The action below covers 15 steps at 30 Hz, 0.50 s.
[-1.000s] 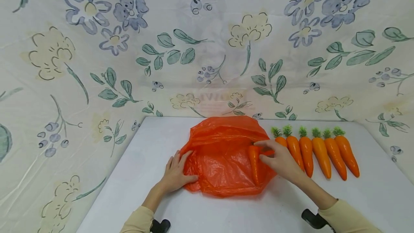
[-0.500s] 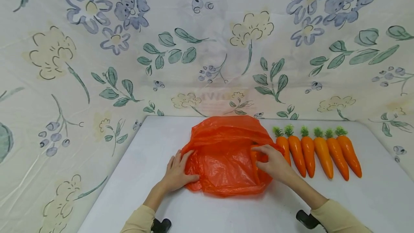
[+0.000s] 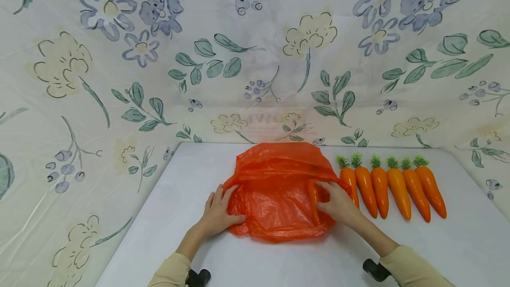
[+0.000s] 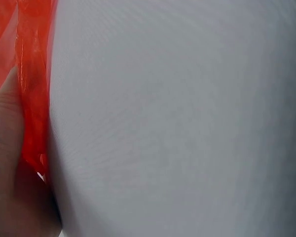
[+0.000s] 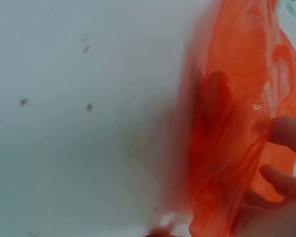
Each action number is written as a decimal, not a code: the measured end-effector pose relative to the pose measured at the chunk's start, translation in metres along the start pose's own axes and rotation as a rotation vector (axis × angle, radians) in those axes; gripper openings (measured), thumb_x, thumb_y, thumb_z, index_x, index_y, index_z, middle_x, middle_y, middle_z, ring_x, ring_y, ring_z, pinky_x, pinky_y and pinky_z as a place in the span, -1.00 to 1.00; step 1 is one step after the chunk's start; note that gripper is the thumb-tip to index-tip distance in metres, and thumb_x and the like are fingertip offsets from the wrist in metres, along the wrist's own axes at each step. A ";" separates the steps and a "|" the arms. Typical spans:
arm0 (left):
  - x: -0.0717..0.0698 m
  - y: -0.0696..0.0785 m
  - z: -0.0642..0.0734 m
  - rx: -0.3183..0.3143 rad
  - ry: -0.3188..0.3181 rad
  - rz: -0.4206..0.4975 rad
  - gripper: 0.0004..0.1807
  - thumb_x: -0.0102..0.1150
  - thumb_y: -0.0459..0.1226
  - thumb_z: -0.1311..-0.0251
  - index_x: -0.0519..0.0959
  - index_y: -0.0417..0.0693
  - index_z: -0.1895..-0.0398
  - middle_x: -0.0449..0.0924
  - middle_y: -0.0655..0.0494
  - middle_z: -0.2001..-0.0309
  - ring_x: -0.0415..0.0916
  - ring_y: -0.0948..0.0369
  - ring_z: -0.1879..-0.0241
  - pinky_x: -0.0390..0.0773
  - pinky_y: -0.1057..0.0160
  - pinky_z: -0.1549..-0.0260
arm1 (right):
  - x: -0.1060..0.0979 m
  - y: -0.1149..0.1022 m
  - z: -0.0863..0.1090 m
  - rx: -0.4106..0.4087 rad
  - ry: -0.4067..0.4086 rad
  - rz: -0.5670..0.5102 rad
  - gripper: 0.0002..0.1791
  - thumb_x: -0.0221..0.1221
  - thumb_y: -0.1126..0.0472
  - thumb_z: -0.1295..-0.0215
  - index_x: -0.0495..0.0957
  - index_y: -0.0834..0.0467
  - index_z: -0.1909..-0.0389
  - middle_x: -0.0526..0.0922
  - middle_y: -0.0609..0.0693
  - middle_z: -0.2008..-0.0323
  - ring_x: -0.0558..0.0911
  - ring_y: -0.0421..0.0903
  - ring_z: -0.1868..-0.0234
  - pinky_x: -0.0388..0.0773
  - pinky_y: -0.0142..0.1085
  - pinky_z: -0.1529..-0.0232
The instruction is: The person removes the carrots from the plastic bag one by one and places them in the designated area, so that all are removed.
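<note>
A thin orange-red plastic bag [image 3: 275,207] lies flattened on the white table, its mouth folded open across the top. My left hand [image 3: 217,214] holds the bag's left side, fingers and thumb spread along the crumpled edge. In the left wrist view the thumb [image 4: 5,128] lies against the bag [image 4: 33,84]. One carrot [image 3: 313,198] lies inside the bag at its right side, partly seen through the film. My right hand [image 3: 340,203] reaches into the bag's right side, its thumb and fingers apart beside the carrot. Bag film [image 5: 234,108] covers part of that hand in the right wrist view.
Several orange carrots [image 3: 399,194] with green tufts lie in a row to the right of the bag; the leftmost is partly covered by bag and hand. A flower-patterned sheet [image 3: 255,56] hangs behind the white table [image 3: 279,269]. Small dark specks mark the tabletop [image 5: 89,148].
My right hand has lowered the carrot into the bag and then drawn slightly to the right of it. The bag's right edge has come up over the hand. The left hand has stayed put.
</note>
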<state>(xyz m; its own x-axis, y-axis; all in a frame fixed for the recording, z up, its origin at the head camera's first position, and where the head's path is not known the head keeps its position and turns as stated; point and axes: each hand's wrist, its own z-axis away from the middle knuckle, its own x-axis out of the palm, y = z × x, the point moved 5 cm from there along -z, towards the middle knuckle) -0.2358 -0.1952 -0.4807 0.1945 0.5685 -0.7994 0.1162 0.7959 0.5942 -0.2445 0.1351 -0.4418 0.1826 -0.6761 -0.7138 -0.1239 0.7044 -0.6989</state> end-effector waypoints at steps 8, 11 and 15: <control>-0.001 0.002 0.001 -0.007 -0.003 -0.001 0.05 0.42 0.04 0.03 0.08 0.06 -0.52 -0.17 -0.26 -0.52 -0.36 -0.24 -0.51 -0.30 -0.36 -0.40 | 0.012 0.003 -0.003 0.032 -0.058 0.015 -0.27 0.32 0.26 -0.21 0.29 0.26 -0.39 0.52 0.24 -0.18 0.52 0.09 0.02 0.59 0.04 -0.06; -0.001 0.002 0.001 -0.012 -0.003 0.000 0.05 0.43 0.04 0.03 0.09 0.07 -0.52 -0.16 -0.26 -0.51 -0.36 -0.25 -0.51 -0.28 -0.37 -0.40 | 0.013 0.000 -0.003 0.042 -0.068 0.008 -0.24 0.34 0.25 -0.19 0.28 0.24 -0.40 0.53 0.20 -0.17 0.52 0.05 0.05 0.61 0.01 -0.04; -0.001 0.002 0.001 -0.009 -0.006 -0.007 0.05 0.42 0.05 0.02 0.08 0.06 -0.52 -0.16 -0.27 -0.51 -0.36 -0.24 -0.51 -0.30 -0.36 -0.41 | 0.016 -0.003 -0.003 0.048 -0.085 0.023 -0.21 0.35 0.25 -0.18 0.25 0.20 -0.42 0.54 0.16 -0.15 0.52 0.03 0.06 0.56 0.10 -0.07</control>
<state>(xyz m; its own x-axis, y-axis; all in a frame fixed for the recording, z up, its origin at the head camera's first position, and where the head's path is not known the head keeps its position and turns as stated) -0.2352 -0.1942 -0.4787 0.1996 0.5614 -0.8031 0.1088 0.8018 0.5875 -0.2444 0.1217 -0.4512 0.2629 -0.6402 -0.7218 -0.0824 0.7305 -0.6780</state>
